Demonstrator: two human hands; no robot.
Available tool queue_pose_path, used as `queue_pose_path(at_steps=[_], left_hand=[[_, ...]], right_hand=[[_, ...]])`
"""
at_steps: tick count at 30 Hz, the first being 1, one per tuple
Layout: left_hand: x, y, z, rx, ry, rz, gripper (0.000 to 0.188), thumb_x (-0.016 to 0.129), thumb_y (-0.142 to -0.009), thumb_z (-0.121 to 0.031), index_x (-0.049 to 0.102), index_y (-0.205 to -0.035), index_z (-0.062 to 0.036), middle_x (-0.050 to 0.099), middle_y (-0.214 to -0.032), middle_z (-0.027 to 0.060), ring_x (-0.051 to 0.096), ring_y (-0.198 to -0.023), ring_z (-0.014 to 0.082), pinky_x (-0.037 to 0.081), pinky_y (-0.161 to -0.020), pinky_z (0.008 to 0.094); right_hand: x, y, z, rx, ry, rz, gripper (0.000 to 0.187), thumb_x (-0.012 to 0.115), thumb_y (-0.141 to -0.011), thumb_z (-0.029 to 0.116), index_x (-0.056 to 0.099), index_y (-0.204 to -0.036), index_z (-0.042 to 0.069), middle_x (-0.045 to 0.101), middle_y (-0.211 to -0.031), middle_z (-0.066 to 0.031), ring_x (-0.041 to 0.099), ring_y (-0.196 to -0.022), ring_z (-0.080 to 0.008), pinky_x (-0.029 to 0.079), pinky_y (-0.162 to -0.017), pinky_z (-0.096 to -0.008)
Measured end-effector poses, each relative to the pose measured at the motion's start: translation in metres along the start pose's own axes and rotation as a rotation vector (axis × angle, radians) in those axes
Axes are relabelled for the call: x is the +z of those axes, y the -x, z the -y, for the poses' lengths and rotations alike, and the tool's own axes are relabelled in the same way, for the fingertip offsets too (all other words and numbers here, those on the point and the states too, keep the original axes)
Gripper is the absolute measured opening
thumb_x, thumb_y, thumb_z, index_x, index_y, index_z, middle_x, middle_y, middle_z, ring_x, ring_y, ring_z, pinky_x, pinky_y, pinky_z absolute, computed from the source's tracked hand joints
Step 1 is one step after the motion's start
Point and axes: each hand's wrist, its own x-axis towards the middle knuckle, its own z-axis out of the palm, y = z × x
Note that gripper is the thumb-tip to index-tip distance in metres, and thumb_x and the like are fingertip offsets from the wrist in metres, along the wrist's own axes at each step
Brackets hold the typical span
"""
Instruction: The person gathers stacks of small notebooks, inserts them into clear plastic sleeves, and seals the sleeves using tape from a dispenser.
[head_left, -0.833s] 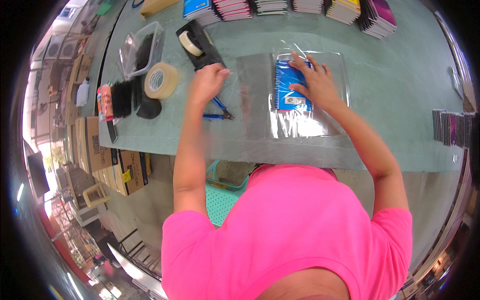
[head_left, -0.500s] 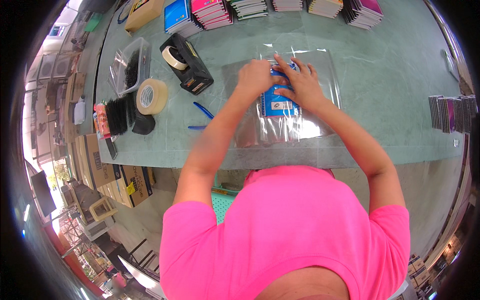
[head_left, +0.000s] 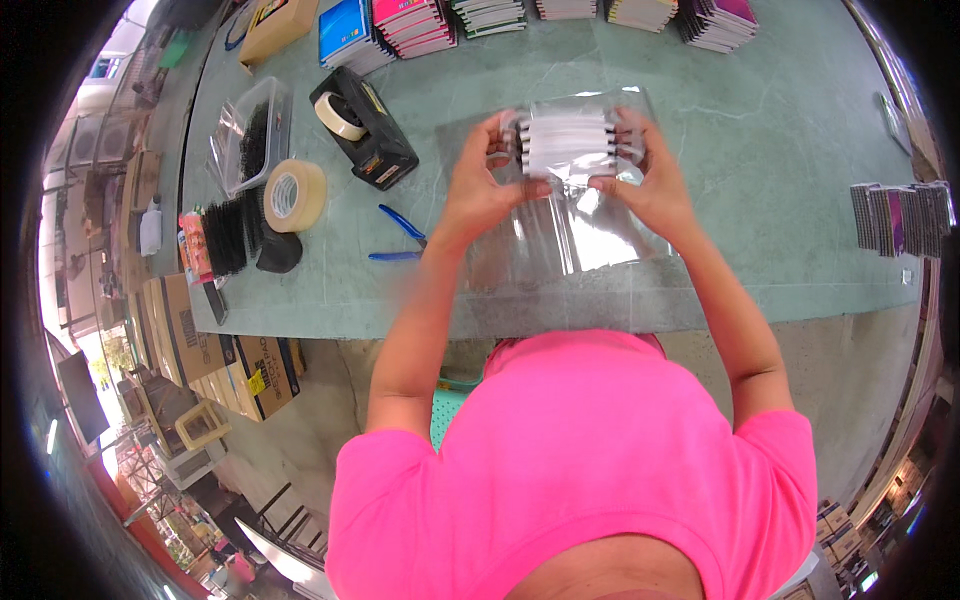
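Between my two hands, a small stack of notebooks [head_left: 568, 145] stands tilted, its white page edges turned up. My left hand [head_left: 478, 190] closes on the stack's left end, with the thumb along the near side. Its right end is in the grip of my right hand [head_left: 655, 185], thumb also on the near side. Beneath lie glossy clear plastic sheets [head_left: 600, 240] on the table. Shine and blur hide whether film covers the stack's ends. Blue-handled pliers or cutters [head_left: 405, 225] lie left of the sheets, close to my left forearm.
On the left are a black tape dispenser [head_left: 368, 135], a tape roll [head_left: 295, 195], a clear plastic bin [head_left: 255, 135] and black binding combs [head_left: 230, 232]. Notebook stacks [head_left: 415, 25] line the far edge of the green table [head_left: 780, 180]. More notebooks [head_left: 900, 220] stand at the right.
The blue-covered notebooks, flat under my hands before, are now raised on edge with their pages showing. My hands have parted to either end of the stack.
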Motion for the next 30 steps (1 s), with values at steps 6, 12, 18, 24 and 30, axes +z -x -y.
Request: queue_pose_path(at_steps=[6, 12, 18, 24, 30], left_hand=[[0.016, -0.016, -0.001, 0.027, 0.195, 0.138, 0.095, 0.09, -0.043, -0.017, 0.042, -0.124, -0.0035, 0.052, -0.116, 0.0079, 0.05, -0.109, 0.0183, 0.042, -0.093, 0.0304], [0.029, -0.025, 0.004, -0.02, 0.364, 0.056, 0.088, 0.091, -0.038, -0.012, 0.046, -0.113, -0.0036, 0.054, -0.106, 0.0057, 0.052, -0.1, 0.0162, 0.044, -0.088, 0.0294], [0.017, -0.023, -0.008, 0.135, 0.142, 0.016, 0.097, 0.091, -0.038, -0.028, 0.044, -0.12, -0.005, 0.056, -0.107, 0.0049, 0.052, -0.104, 0.018, 0.04, -0.092, 0.033], [-0.01, 0.008, -0.085, 0.762, -0.869, 0.053, 0.059, 0.078, -0.06, -0.027, 0.057, -0.111, -0.0078, 0.06, -0.104, 0.0064, 0.052, -0.106, 0.0235, 0.036, -0.092, 0.0365], [-0.008, 0.027, -0.099, 0.795, -1.114, 0.446, 0.029, 0.066, -0.067, -0.01, 0.064, -0.096, -0.0099, 0.06, -0.101, 0.0043, 0.051, -0.105, 0.0251, 0.034, -0.094, 0.0378]], right_hand=[[0.016, -0.017, -0.009, -0.058, -0.116, 0.091, 0.074, 0.079, -0.066, 0.035, 0.046, -0.123, 0.002, 0.056, -0.113, -0.0117, 0.052, -0.106, -0.0184, 0.043, -0.089, -0.0316], [0.033, -0.019, -0.001, 0.027, -0.255, 0.04, 0.062, 0.076, -0.07, 0.025, 0.047, -0.119, 0.001, 0.059, -0.105, -0.0094, 0.056, -0.098, -0.0155, 0.044, -0.085, -0.0295], [0.031, -0.015, -0.012, -0.095, -0.165, -0.091, 0.065, 0.077, -0.068, 0.023, 0.046, -0.12, 0.001, 0.055, -0.11, -0.0095, 0.052, -0.105, -0.0188, 0.042, -0.09, -0.0309], [0.004, 0.024, -0.026, -0.443, 0.22, -0.253, 0.047, 0.074, -0.071, 0.016, 0.055, -0.113, 0.008, 0.054, -0.113, -0.0102, 0.05, -0.106, -0.0248, 0.04, -0.091, -0.0352], [0.01, 0.001, 0.011, -0.772, 0.633, -0.056, 0.034, 0.064, -0.071, 0.005, 0.062, -0.105, 0.007, 0.06, -0.109, -0.0051, 0.055, -0.106, -0.023, 0.041, -0.091, -0.039]])
